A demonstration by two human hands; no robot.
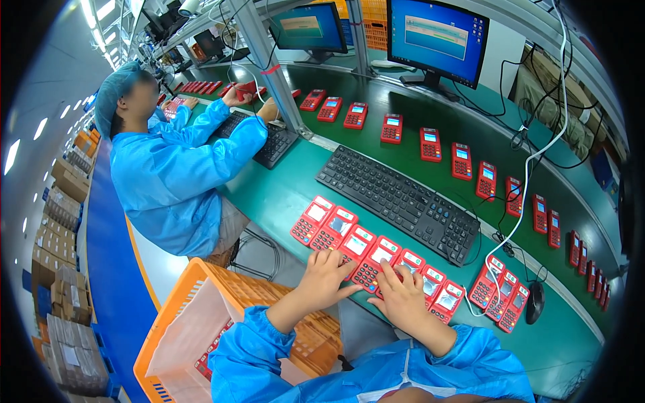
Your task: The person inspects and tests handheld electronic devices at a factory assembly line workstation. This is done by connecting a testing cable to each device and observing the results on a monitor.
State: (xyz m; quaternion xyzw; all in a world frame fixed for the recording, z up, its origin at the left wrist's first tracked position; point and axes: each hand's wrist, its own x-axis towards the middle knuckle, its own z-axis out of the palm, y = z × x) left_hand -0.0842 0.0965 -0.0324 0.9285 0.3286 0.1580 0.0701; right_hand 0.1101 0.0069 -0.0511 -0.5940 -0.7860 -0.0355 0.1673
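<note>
A row of red payment terminals [312, 220] with keypads and small screens lies side by side on the green bench, directly before me. My left hand [325, 277] rests over the near side of the row, its thumb spread and fingertips on the terminals. Farther right, my right hand [405, 295] lies across other terminals of the same row, fingers spread and tips touching their keypads. Both hands cover parts of the terminals beneath them. Neither lifts anything. A smaller group of red terminals [496, 290] lies right of the row, with a white cable [525, 168] running down over it.
Beyond the row lies a black keyboard [403, 198]; a black mouse [535, 302] is at the right. More terminals line a dark green strip [376, 158] below a monitor [437, 40]. An orange crate [158, 342] stands by my left arm. A co-worker [175, 174] sits left.
</note>
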